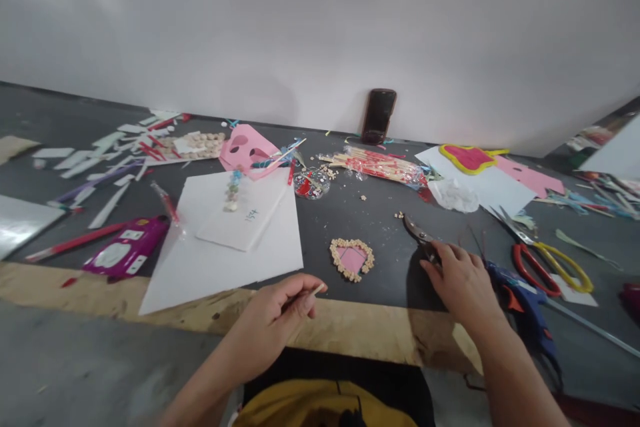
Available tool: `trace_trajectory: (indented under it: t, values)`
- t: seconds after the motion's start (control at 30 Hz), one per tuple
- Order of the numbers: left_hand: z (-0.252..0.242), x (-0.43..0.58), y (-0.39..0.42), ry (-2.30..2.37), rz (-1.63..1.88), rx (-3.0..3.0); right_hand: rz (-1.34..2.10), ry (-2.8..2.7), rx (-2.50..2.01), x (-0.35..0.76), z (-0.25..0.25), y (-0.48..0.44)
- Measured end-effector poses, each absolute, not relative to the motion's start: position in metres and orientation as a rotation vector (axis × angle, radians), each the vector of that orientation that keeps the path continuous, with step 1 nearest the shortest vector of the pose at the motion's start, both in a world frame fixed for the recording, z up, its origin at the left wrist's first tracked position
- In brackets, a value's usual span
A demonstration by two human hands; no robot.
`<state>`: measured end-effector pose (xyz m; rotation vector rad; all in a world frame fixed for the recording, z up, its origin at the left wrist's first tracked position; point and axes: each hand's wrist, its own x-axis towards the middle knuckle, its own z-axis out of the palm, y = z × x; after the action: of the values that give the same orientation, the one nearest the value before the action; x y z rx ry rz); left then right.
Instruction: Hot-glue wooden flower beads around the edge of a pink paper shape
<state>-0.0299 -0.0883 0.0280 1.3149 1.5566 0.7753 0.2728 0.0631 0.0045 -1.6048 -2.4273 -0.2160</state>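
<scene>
My left hand (285, 320) is closed at the table's front edge, pinching a thin pale stick (318, 289). My right hand (463, 280) rests on the table to the right, its fingers over the handles of dark pliers (419, 230); how firmly they grip is hidden. Between the hands lies a heart-shaped pink piece (352, 259) bordered with small tan bits. A few more tan bits (399, 215) lie by the tips of the pliers.
Blue glue gun (527, 313) and red-and-yellow scissors (540, 260) lie right. White sheets (270, 260), a purple packet (127, 247) and pale strips lie left. A bundle of sticks (383, 165) and an upright phone (379, 115) are behind, before a pale wall.
</scene>
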Motion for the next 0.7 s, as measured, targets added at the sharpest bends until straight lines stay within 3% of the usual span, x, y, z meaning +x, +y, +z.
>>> trace_trajectory:
  t: [0.37, 0.7]
  values:
    - [0.023, -0.026, -0.092, 1.456, 0.745, 1.261, 0.237, -2.025, -1.870, 0.261, 0.018, 0.056]
    - [0.023, -0.020, -0.090, 1.418, 0.708, 1.246, 0.837, -1.579, -1.846, 0.270, 0.015, 0.042]
